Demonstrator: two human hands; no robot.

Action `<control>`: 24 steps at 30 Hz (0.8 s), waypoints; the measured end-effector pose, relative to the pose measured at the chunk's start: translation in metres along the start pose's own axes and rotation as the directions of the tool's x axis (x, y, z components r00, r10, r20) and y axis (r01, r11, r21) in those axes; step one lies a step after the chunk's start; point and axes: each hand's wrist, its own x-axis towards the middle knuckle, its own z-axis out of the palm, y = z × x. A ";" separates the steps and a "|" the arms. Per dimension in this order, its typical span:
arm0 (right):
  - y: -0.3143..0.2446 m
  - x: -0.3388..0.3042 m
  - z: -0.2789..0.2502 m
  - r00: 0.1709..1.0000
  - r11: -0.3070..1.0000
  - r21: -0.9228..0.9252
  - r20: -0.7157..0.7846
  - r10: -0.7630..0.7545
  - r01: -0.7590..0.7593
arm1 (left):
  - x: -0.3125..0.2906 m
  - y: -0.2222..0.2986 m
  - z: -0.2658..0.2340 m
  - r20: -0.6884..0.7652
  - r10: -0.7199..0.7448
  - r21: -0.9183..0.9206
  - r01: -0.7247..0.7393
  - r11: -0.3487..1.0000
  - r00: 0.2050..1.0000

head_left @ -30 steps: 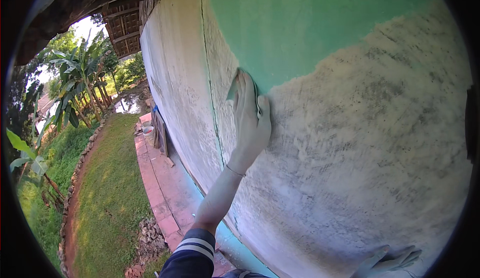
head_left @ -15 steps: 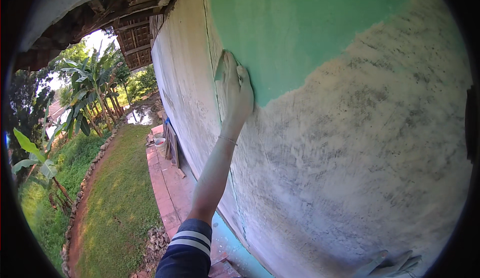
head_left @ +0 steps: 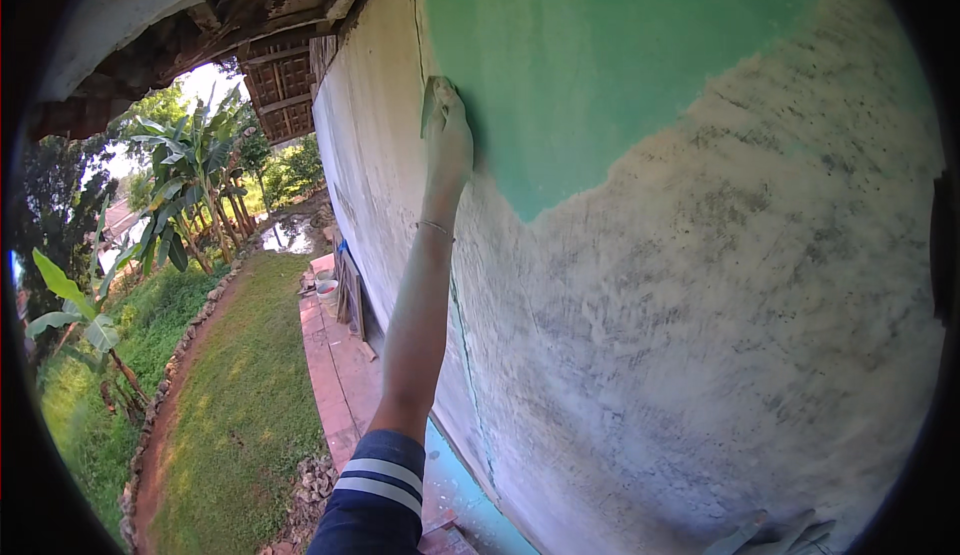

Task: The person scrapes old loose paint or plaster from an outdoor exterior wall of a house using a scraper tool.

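Note:
My left hand (head_left: 450, 135) is raised high against the wall (head_left: 680, 345), at the left margin of a green painted patch (head_left: 610, 65). Its fingers press a thin, flat greenish-grey piece (head_left: 431, 107) to the surface, close to a long vertical crack; most of the piece is hidden behind the hand, so its kind does not show. Low at the right, partly cut off by the picture's edge, my right hand (head_left: 775, 535) has its fingers stretched out and spread beside the wall's bare, mottled lower part. Nothing shows in it.
Tiled paving (head_left: 328, 355) runs along the wall's foot, with buckets (head_left: 326, 287) and leaning boards (head_left: 352, 290) farther off. Grass (head_left: 235, 385) bordered by stones lies to the left, and banana plants (head_left: 190, 180) stand beyond. A timber roof edge (head_left: 270, 20) hangs overhead.
My left hand has slid up and slightly left along the wall with the flat piece, toward the crack. The right hand sits slightly lower in the picture.

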 end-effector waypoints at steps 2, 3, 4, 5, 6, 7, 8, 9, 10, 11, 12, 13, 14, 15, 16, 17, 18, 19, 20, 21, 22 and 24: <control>0.002 0.000 -0.001 1.000 1.000 -0.019 0.008 -0.006 0.006 | -0.035 -0.012 0.018 -0.063 0.125 0.182 -0.112 0.977 0.990; 0.003 -0.002 -0.001 1.000 0.999 -0.033 0.025 -0.009 0.010 | -0.067 -0.023 0.029 -0.101 0.254 0.372 -0.201 0.906 0.962; 0.003 -0.003 -0.001 0.999 0.999 -0.035 0.039 -0.006 0.008 | -0.111 -0.031 0.035 -0.051 0.286 0.423 -0.239 0.874 0.957; 0.006 -0.006 0.003 0.999 0.997 -0.070 0.039 -0.011 0.014 | -0.156 -0.052 0.053 0.007 0.309 0.439 -0.280 0.854 0.951; 0.005 -0.009 0.004 0.999 0.996 -0.092 0.044 -0.010 0.014 | -0.190 -0.064 0.057 0.088 0.314 0.467 -0.318 0.825 0.945; 0.003 -0.014 0.002 0.998 0.994 -0.109 0.057 -0.009 0.016 | -0.189 -0.064 0.052 0.090 0.299 0.453 -0.306 0.837 0.950; 0.003 -0.016 0.002 0.997 0.993 -0.116 0.070 -0.014 0.022 | -0.186 -0.060 0.046 0.084 0.286 0.445 -0.292 0.846 0.955; 0.007 -0.016 0.004 0.996 0.992 -0.120 0.085 -0.025 0.035 | -0.161 -0.052 0.043 0.041 0.312 0.496 -0.290 0.819 0.949; 0.013 -0.016 0.002 0.994 0.991 -0.124 0.105 -0.037 0.050 | -0.119 -0.038 0.039 -0.001 0.334 0.546 -0.279 0.790 0.943; 0.016 -0.017 -0.002 0.991 0.989 -0.134 0.127 -0.048 0.065 | -0.074 -0.029 0.033 -0.088 0.237 0.469 -0.170 0.867 0.968; 0.019 -0.018 -0.005 0.988 0.987 -0.145 0.144 -0.055 0.076 | -0.024 -0.015 0.014 -0.065 0.157 0.321 -0.129 0.938 0.985; 0.022 -0.021 -0.005 0.985 0.986 -0.146 0.160 -0.061 0.085 | 0.005 -0.002 -0.005 -0.034 0.088 0.172 -0.081 0.982 0.996; 0.026 -0.023 -0.005 0.983 0.983 -0.155 0.171 -0.068 0.095 | 0.010 -0.004 -0.006 -0.038 0.089 0.174 -0.081 0.981 0.995; 0.030 -0.025 -0.005 0.980 0.981 -0.162 0.183 -0.073 0.103 | 0.012 -0.007 -0.009 -0.070 0.167 0.222 -0.147 0.964 0.984; 0.042 -0.031 -0.004 0.980 0.980 -0.168 0.183 -0.074 0.105 | 0.010 -0.005 -0.005 -0.093 0.239 0.262 -0.207 0.943 0.967; 0.059 -0.040 0.000 0.989 0.992 -0.108 0.139 -0.053 0.068 | -0.013 -0.013 0.005 -0.092 0.282 0.344 -0.236 0.909 0.955; 0.070 -0.046 0.002 0.996 0.999 -0.046 0.091 -0.023 0.027 | -0.058 -0.017 0.025 -0.081 0.331 0.422 -0.269 0.866 0.940; 0.072 -0.046 0.002 0.997 0.998 -0.053 0.081 -0.016 0.020 | -0.110 -0.037 0.042 -0.021 0.328 0.461 -0.282 0.842 0.945; 0.071 -0.045 0.002 0.997 0.997 -0.077 0.080 -0.017 0.023 | -0.147 -0.054 0.050 0.038 0.321 0.499 -0.296 0.814 0.946; 0.069 -0.045 0.001 0.996 0.995 -0.099 0.085 -0.016 0.025 | -0.156 -0.054 0.047 0.046 0.325 0.498 -0.303 0.812 0.945; 0.068 -0.043 0.001 0.996 0.992 -0.122 0.092 -0.019 0.030 | -0.163 -0.050 0.047 0.069 0.323 0.472 -0.316 0.823 0.944; 0.068 -0.044 -0.001 0.993 0.989 -0.137 0.110 -0.040 0.055 | -0.141 -0.039 0.041 0.034 0.348 0.486 -0.320 0.813 0.937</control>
